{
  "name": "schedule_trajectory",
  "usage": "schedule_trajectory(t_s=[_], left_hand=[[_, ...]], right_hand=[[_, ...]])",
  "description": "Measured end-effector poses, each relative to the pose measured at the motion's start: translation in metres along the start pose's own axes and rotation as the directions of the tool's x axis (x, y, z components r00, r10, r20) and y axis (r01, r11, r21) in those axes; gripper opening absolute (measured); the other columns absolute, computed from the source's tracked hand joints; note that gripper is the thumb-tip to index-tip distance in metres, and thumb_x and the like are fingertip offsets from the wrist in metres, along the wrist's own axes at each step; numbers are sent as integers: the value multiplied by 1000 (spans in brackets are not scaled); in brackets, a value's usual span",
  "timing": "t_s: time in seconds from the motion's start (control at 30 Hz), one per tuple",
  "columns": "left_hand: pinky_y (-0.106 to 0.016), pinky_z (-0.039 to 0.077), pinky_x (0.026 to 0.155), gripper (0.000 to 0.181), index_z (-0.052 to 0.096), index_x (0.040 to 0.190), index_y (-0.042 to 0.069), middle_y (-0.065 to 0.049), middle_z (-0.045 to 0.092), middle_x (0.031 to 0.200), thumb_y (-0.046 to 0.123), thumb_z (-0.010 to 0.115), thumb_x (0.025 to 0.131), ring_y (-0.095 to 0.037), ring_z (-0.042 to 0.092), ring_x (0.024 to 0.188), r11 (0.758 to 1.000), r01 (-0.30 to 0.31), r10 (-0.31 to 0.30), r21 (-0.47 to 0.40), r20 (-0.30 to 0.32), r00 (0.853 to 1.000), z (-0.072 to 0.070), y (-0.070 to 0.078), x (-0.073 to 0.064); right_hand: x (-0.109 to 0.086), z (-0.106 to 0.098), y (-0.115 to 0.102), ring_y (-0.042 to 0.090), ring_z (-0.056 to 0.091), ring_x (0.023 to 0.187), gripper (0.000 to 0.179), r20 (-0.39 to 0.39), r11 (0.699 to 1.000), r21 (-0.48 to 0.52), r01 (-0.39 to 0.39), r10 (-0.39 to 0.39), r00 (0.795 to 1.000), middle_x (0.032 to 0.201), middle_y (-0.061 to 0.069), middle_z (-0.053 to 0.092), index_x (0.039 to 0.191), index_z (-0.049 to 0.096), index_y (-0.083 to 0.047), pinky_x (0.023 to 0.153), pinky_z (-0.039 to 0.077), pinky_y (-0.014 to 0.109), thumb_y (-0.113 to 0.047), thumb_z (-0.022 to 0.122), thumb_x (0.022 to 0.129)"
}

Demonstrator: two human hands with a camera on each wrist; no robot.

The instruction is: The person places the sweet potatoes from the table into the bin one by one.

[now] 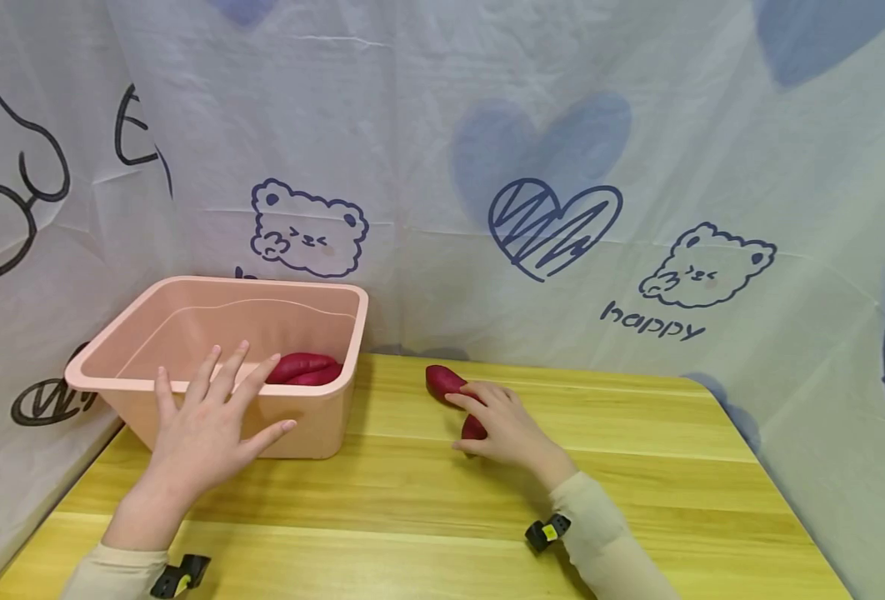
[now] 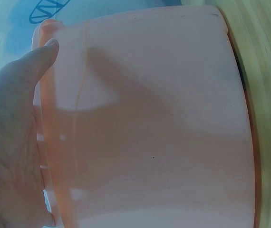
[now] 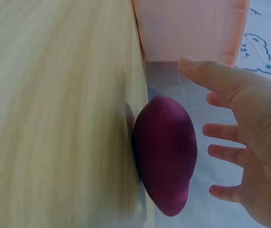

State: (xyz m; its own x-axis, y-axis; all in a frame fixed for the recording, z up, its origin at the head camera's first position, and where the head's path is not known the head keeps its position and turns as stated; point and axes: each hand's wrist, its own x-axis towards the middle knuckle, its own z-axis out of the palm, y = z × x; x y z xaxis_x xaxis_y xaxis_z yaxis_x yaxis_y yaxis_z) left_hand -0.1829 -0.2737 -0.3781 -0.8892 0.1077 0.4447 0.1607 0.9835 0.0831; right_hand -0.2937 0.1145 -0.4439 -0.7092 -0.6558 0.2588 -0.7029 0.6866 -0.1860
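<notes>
Two purple-red sweet potatoes lie on the wooden table, one farther back (image 1: 442, 382) and one nearer (image 1: 473, 429), partly covered by my right hand (image 1: 508, 429). In the right wrist view a sweet potato (image 3: 166, 154) shows beside that hand, whose thumb and fingers are spread apart with nothing held. More sweet potatoes (image 1: 302, 367) lie inside the pink plastic bin (image 1: 315, 425) at its right end. My left hand (image 1: 206, 433) is at the bin's near side, fingers spread over the rim; whether it presses on the bin I cannot tell.
A pale printed cloth (image 1: 427, 275) hangs behind and at both sides of the table (image 1: 637, 467). The bin stands at the table's left, close to the cloth. Each wrist carries a black strap (image 1: 547, 532).
</notes>
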Motion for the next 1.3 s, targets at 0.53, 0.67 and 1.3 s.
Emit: schedule_trajectory(t_s=[0.53,0.67,1.3], left_hand=[[-71,-17,110,85,25,154,37,-11,23,162,70,57,83,-38,12,151,1000,0,0,4,-4,1000,0,-1,-1],[-71,-17,110,84,26,153,36,-11,24,162,70,57,83,-38,12,151,1000,-2,2,3,-1,1000,1,-1,-1],[-71,-17,110,84,26,153,36,-12,25,162,70,57,83,-38,10,151,1000,-5,5,-3,-13,1000,1,0,-2]], right_hand=[[-11,0,16,30,44,133,65,61,995,43,-88,85,994,138,7,53,137,56,-25,109,33,58,-49,76,80],[-14,2,18,31,46,131,63,73,995,38,-92,89,993,136,8,55,134,58,-23,106,35,58,-48,76,79],[-16,5,19,29,51,125,59,119,991,47,-126,119,986,132,7,55,134,58,-22,102,39,55,-35,78,81]])
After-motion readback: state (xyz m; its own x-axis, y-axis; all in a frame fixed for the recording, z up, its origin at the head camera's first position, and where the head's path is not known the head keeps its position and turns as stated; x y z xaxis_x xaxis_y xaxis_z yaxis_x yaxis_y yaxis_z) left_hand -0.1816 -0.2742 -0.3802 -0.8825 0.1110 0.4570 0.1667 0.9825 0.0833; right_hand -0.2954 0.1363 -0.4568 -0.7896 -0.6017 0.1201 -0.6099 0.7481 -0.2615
